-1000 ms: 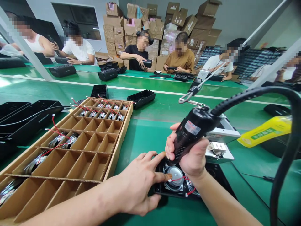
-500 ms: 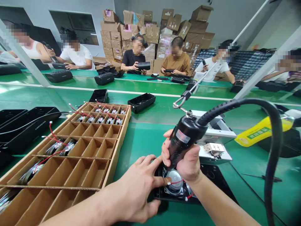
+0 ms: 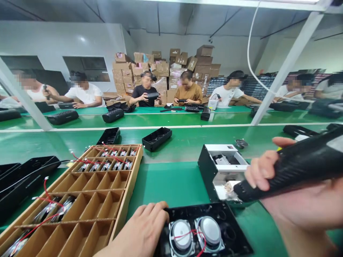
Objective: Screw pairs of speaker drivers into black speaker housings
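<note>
While left fingers (image 3: pixel 152 214) press the panel (image 3: pixel 203 232), right fingers (image 3: pixel 257 171) clamp the screwdriver (image 3: pixel 292 167), tip down-left.

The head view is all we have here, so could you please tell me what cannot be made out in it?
- Electric screwdriver: its rear end is cut off by the right edge; its tip, at the screw feeder box, is too small to make out.
- Right hand: wrist cut off by the bottom edge.
- Left hand: palm hidden, resting on the black speaker housing.
- Cardboard divider tray: near corner cut off at bottom left.
</note>
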Tool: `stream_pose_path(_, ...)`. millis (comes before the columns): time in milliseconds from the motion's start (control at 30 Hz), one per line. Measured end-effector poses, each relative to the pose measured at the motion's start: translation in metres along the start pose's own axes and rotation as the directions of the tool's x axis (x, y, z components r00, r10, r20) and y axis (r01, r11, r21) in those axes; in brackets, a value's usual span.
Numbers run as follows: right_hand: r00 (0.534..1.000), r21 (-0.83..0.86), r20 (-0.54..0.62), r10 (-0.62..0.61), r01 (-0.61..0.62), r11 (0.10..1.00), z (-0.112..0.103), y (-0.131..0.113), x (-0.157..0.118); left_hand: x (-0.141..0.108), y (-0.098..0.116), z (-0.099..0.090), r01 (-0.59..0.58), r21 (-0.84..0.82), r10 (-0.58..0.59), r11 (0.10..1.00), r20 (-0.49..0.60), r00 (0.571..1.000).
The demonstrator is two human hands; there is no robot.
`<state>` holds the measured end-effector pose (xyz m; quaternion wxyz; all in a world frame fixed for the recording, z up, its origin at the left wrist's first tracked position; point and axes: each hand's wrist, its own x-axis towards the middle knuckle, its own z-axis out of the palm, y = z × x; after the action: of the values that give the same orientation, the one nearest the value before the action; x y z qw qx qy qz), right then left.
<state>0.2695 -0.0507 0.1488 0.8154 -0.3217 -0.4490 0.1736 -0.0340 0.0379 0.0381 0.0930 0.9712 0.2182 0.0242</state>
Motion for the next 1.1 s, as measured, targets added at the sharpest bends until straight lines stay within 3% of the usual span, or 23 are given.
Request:
stream_pose_path(100, 0.996, -0.093, -0.055, -0.067, 0.062, 0.994, -0.029, -0.012, 0.015, -0.012, -0.014, 0.002, -0.031, 0.058, 0.035, 0.998, -0.068, 0.997)
stream_pose_path(200, 0.996, -0.111, -0.061, -0.072, 0.065, 0.992, -0.041, -0.011, 0.018, -0.009, -0.014, -0.005, -0.133, 0.157, 0.151, 0.979, -0.108, 0.983)
stream_pose_path(367, 0.995, -0.109, -0.057, -0.079, 0.072, 0.991, -0.042, 0.012, 0.012, 0.029, 0.021, -0.004, -0.341, 0.116, 0.353, 0.933, -0.104, 0.930)
stream_pose_path(567, 0.999, -0.124, -0.027, -0.027, 0.023, 0.992, -0.046, 0.028, 0.004, 0.050, 0.052, 0.015, -0.287, 0.056, 0.291, 0.956, -0.102, 0.951)
stream_pose_path(800, 0.999, -0.122, -0.035, -0.012, 0.008, 0.993, -0.048, 0.025, 0.000, 0.038, 0.052, 0.001, -0.236, 0.028, 0.237, 0.971, -0.040, 0.971)
stream_pose_path(967, 0.998, -0.072, -0.059, -0.002, -0.002, 0.997, -0.039, 0.004, -0.007, 0.031, 0.056, -0.014, -0.235, -0.058, 0.235, 0.970, 0.007, 0.972)
stream_pose_path(1100, 0.998, -0.074, -0.047, 0.042, -0.046, 0.996, -0.032, -0.024, -0.012, 0.032, 0.061, -0.016, -0.186, -0.112, 0.188, 0.976, 0.010, 0.982)
